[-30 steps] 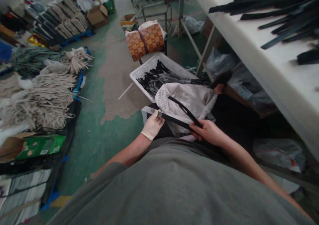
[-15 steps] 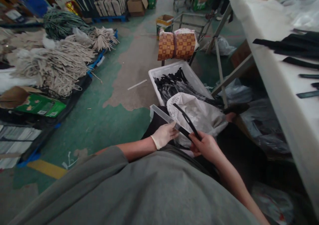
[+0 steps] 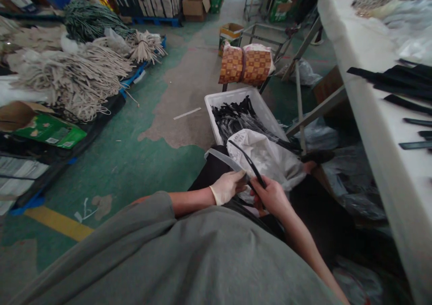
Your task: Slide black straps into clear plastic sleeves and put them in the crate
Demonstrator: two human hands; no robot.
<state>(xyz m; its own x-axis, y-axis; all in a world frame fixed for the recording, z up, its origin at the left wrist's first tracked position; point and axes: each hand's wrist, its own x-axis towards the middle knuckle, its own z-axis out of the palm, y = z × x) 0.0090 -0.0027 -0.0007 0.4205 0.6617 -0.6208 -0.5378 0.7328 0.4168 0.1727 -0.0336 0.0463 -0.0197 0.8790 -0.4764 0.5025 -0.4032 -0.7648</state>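
Observation:
My left hand (image 3: pixel 230 186), in a pale glove, is closed on a clear plastic sleeve (image 3: pixel 224 158) that points away to the upper left. Bare and also closed, my right hand (image 3: pixel 270 195) grips a black strap (image 3: pixel 248 159), whose looped end sticks up and away. The two hands almost meet over my lap, where the sleeve's near end and the strap come together; fingers hide that spot. A white woven sack (image 3: pixel 280 154) with pale contents lies just beyond them. Behind it stands a white plastic bin (image 3: pixel 266 105) holding many black strips (image 3: pixel 232 116).
To the right runs a white table (image 3: pixel 357 48) with black straps (image 3: pixel 401 82) on it. A checked, tied roll (image 3: pixel 248 65) rests on a metal-legged stool beyond the bin. Bundles of beige cord (image 3: pixel 81 75) and a green carton (image 3: pixel 54 132) fill the left side.
My hands have drawn closer together, the right one shifting left toward the sleeve's end. The black section between them is now mostly covered. The whole view has tilted slightly.

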